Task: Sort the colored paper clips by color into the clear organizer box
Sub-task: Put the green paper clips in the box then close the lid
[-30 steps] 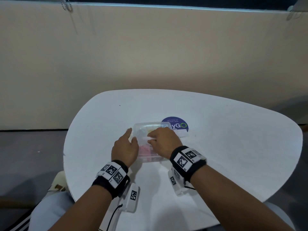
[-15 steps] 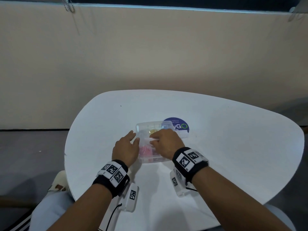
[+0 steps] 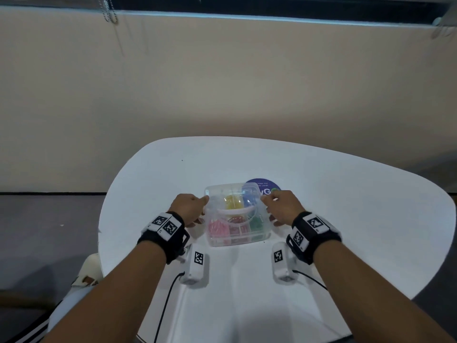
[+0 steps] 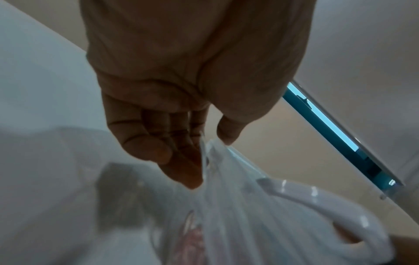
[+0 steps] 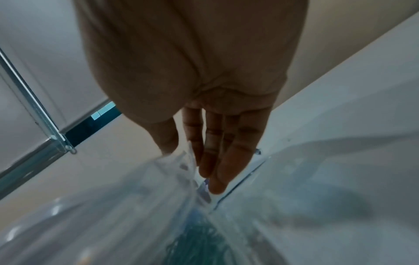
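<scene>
**Both hands gripping the organizer box at its two ends**

While the forearms are reaching in from the near edge of the white table [image 3: 346, 194], a black band with square markers is wrapping each wrist, and a small white camera unit is hanging under each one, trailing a thin black cable toward the person.

Just past the wrists, the clear organizer box [image 3: 237, 240] is sitting on the table between the hands, with its lid down and a white carry handle [image 3: 235, 211] lying across the top. The left hand [image 3: 189, 209] is holding the box's left end: in the left wrist view the fingers [image 4: 179, 168] are lying fairly straight down along the clear side wall while the thumb is pressing on the top edge, so the rim is being pinched between them. The right hand [image 3: 284, 206] is doing the same at the right end, fingers [image 5: 229, 161] extending down the outer wall and thumb resting on the lid's edge.

Through the plastic, paper clips are showing in separate colour groups: pink [image 3: 217, 229], red [image 3: 236, 225] and green [image 3: 257, 222] in the near row, yellow [image 3: 232, 203] and blue [image 3: 248, 199] in the far row.

Behind the box, a round blue sticker [image 3: 265, 185] is lying on the table, partly covered by the box. Beyond the table a beige wall [image 3: 222, 82] is rising.
</scene>
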A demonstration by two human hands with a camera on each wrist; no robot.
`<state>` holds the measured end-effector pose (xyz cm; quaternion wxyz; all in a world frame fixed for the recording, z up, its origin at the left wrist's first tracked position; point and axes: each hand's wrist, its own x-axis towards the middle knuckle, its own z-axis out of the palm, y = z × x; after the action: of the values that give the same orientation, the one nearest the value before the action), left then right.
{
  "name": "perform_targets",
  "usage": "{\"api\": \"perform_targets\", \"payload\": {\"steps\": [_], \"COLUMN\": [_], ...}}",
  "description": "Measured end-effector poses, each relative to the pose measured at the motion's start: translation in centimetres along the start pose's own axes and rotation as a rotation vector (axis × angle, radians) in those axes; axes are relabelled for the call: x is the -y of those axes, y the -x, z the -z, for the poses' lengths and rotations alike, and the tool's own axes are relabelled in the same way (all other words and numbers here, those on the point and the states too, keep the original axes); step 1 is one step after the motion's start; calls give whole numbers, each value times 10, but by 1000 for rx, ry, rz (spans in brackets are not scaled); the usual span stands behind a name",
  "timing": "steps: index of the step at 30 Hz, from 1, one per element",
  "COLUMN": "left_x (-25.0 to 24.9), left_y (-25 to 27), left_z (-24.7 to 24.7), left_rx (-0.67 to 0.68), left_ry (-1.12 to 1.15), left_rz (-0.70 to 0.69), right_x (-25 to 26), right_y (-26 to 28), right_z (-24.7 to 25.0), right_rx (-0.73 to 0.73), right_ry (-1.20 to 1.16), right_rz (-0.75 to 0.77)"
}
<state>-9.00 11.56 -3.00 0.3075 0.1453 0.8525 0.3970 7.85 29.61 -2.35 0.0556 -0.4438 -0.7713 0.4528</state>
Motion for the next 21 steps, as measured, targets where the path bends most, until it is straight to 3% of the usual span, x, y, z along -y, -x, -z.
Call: {"api": "perform_targets", "payload": {"steps": [4,9,15,21], "left_x": [-4,4,6,19], "left_y": [-6,-7,6,16], "left_z": [1,-11,-4,-6], "left_rx": [46,-24,-73,-58], "left_ry": [-165,-247,-65,-450], "left_rz": [-4,-97,-72,-185], "right_x": [3,-6,-6,-18], "right_y": [-3,-3,6,20], "right_z": [-1,-11,-7,-1], "right_rx": [-33,16,33,48], "right_ry": [6,11,31,89], "right_rz": [110,54,35,44]}}
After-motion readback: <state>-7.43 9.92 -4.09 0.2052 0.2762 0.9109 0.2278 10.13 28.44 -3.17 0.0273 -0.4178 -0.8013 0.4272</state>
